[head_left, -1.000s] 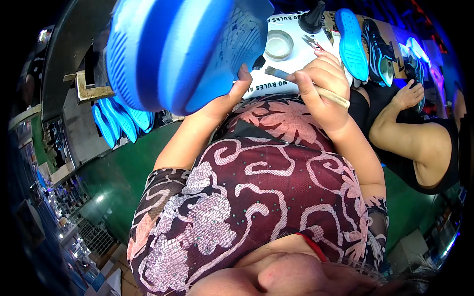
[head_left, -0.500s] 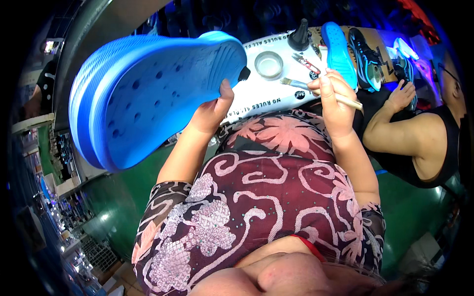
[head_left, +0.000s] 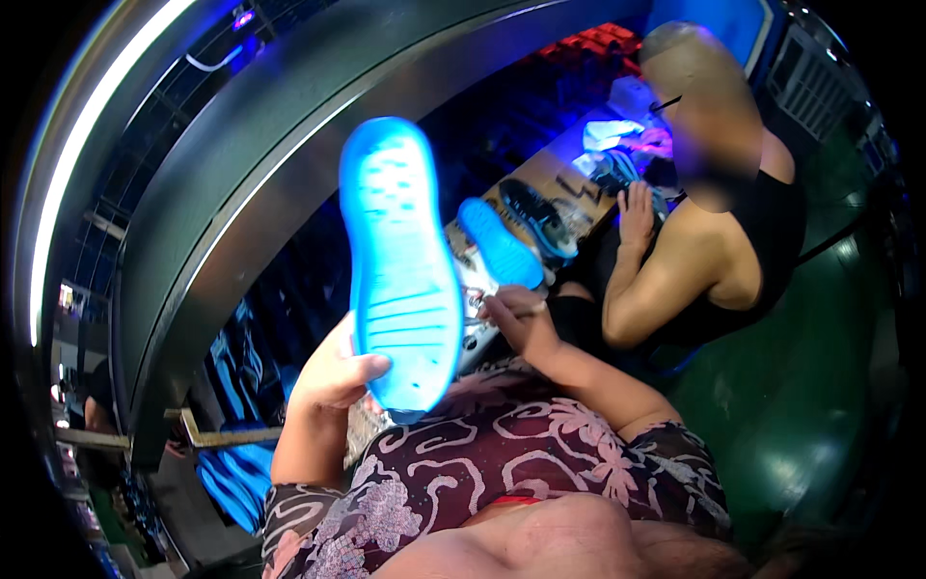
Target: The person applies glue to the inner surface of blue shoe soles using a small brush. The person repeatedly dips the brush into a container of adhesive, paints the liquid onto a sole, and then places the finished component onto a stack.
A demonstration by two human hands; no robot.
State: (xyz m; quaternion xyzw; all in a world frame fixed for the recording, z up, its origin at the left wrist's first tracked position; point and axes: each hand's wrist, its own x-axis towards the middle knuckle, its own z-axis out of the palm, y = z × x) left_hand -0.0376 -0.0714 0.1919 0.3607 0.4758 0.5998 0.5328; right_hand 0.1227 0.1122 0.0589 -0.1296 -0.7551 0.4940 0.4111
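Observation:
My left hand (head_left: 333,378) grips a bright blue shoe sole (head_left: 400,256) near its lower, narrower end, thumb on its inner face. It stands nearly upright in front of me, its ridges and small holes partly washed out by light. To its right, my right hand (head_left: 523,320) is closed low over the work surface, beside the sole's edge. Between its fingers is a brush, mostly hidden; its pale handle shows only faintly. Beyond that hand lies another blue sole (head_left: 500,245), with a dark sneaker (head_left: 540,220) next to it.
A co-worker in a black sleeveless top (head_left: 762,241) sits at the right, a hand near another shoe. A dark metal frame (head_left: 241,207) arches across the left and top. Blue pieces (head_left: 236,478) lie low on the left, by a rail.
The view has swung toward the co-worker. The held sole has turned from lying slanted to nearly upright, its inner face now lit. The white work surface is now largely hidden behind it.

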